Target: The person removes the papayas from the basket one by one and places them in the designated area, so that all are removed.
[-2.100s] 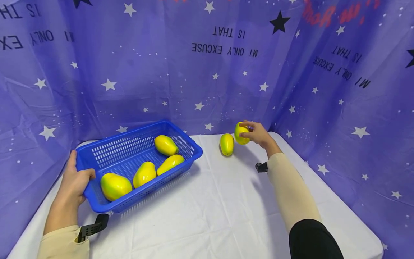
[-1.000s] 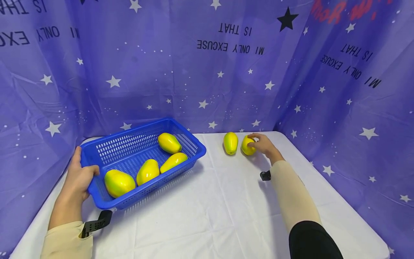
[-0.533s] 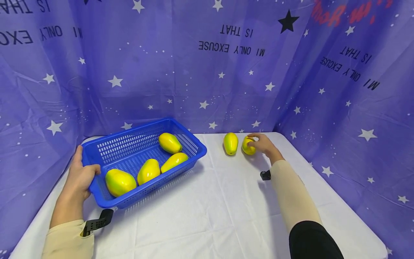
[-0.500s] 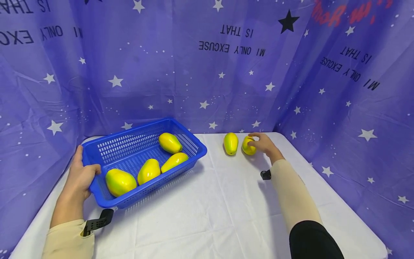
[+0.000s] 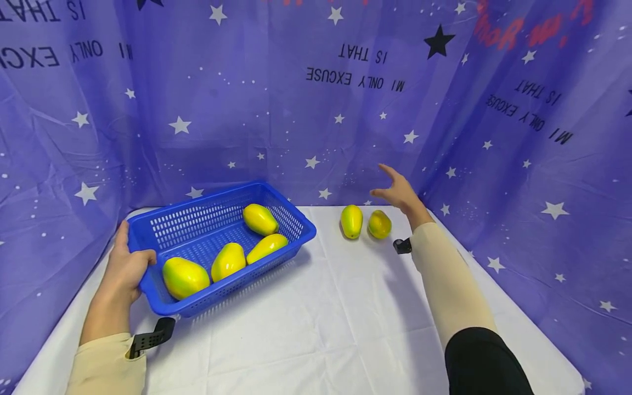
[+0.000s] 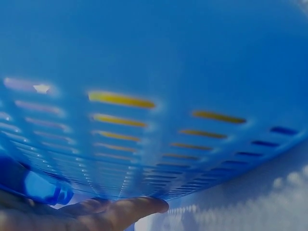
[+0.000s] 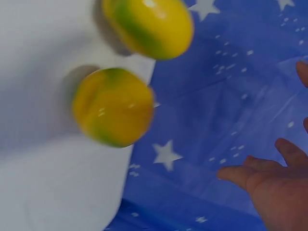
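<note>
My left hand (image 5: 123,269) grips the left end of a blue plastic basket (image 5: 291,252), thumb over the rim. In the left wrist view its fingers (image 6: 139,209) lie under the slotted basket wall (image 6: 159,43). Several yellow-green mangoes lie in the basket: one by my thumb (image 5: 185,278), others along the near side (image 5: 229,262) and one at the far right (image 5: 260,219). My right hand (image 5: 401,193) is raised with fingers spread and holds nothing. Below it on the cloth a mango (image 5: 379,224) shows its rounded end, beside another mango (image 5: 351,221).
A white cloth (image 5: 306,340) covers the table. Purple curtains (image 5: 276,109) with stars and lettering hang close behind the table's back edge and along both sides. Black wrist mounts (image 5: 153,337) stick out from both sleeves.
My right hand set the right-hand mango down on the cloth beside the other one, then let go and rose away from it. My left hand keeps its grip on the basket.
</note>
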Motion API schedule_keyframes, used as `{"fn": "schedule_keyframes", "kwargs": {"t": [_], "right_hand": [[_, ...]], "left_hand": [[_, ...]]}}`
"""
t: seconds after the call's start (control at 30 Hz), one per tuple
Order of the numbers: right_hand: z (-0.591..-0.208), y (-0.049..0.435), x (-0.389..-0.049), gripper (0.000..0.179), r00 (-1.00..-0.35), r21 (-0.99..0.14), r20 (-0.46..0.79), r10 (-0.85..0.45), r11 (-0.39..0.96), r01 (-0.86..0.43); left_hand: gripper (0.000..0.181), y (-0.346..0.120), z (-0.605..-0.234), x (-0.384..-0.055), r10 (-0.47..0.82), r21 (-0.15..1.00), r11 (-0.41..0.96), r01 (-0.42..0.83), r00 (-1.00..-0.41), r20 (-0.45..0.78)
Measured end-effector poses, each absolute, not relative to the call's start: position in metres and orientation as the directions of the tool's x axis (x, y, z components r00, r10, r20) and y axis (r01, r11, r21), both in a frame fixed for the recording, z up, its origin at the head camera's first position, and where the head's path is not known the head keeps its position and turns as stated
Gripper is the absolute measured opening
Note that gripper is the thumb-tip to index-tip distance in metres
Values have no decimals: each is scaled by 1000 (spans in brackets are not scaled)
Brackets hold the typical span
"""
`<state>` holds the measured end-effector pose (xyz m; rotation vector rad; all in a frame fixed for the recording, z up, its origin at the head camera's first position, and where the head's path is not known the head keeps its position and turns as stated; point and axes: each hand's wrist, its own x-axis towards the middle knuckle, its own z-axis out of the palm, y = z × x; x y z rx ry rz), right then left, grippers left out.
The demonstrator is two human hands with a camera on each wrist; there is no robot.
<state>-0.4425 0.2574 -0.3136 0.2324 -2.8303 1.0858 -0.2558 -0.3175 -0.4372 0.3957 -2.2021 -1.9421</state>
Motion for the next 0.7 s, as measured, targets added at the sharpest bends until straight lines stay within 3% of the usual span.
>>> {"fn": "schedule_keyframes", "kwargs": {"t": [0.7], "right_hand": [[-252, 145, -429, 79, -891, -530, 299, -341, 717, -452]], "left_hand": [[103, -308, -423, -244, -335, 988, 119, -97, -941, -52]]}}
